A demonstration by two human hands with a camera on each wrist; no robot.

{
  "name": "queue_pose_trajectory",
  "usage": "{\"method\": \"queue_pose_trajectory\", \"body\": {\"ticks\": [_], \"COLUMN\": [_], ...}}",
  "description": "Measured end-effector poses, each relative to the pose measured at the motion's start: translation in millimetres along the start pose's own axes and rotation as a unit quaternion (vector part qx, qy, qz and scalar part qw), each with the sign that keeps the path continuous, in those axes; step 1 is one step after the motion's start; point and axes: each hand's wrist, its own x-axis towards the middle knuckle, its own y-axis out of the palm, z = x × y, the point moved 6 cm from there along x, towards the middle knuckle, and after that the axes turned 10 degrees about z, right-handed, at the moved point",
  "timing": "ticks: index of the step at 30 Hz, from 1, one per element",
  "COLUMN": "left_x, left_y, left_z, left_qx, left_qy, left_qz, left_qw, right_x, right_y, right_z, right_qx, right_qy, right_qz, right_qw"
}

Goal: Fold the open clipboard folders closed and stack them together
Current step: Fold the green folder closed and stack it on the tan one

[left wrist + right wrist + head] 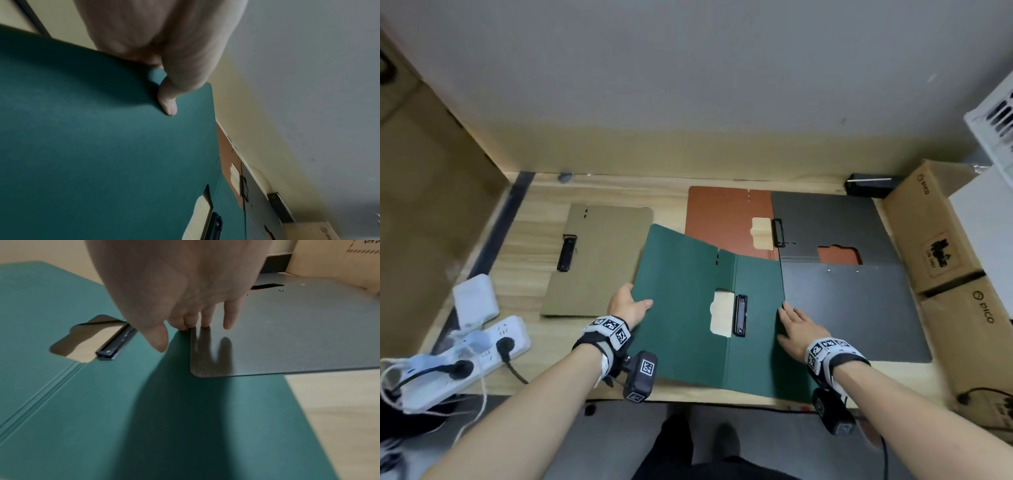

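Green folder [688, 308]: lies open at the near edge of the table [534, 240], centre; its right half sits under a corner of the grey folder [852, 308].
Left hand [628, 305]: clamped on the left cover's outer edge, thumb on top; the cover looks slightly raised.
Right hand [799, 330]: flat, fingers straight, tips at the seam where grey overlaps green.
Step in hand (judged): closing the green one.
Method: swing the left cover over the spine so its cutout drops round the clip [740, 315]. Pin the right half flat and slide it clear of the grey first, or the cover may catch.
Count, folders: four. These are green, grey, brown folder [722, 216] and tan folder [602, 260]; the tan appears closed.
Count, cardboard boxes [928, 233]: two, right side.
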Motion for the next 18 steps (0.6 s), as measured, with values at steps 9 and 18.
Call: {"method": "queue_pose_trajectory", "body": {"ticks": [9, 18], "left_x": [-24, -51], "left_y": [-82, -114], "left_z": [35, 2], "left_qx": [-0.001, 0.067], "left_qy": [-0.026, 0.02], "left_qz": [-0.082, -0.088], "left_qw": [0.996, 0.994], "right_x": [1, 18], "right_y": [7, -4], "right_z": [57, 92], "right_qx": [-0.087, -0.003], "right_qy": [-0.06, -0.098], "right_qz": [-0.014, 0.036], "right_qw": [0.994, 0.995]}}
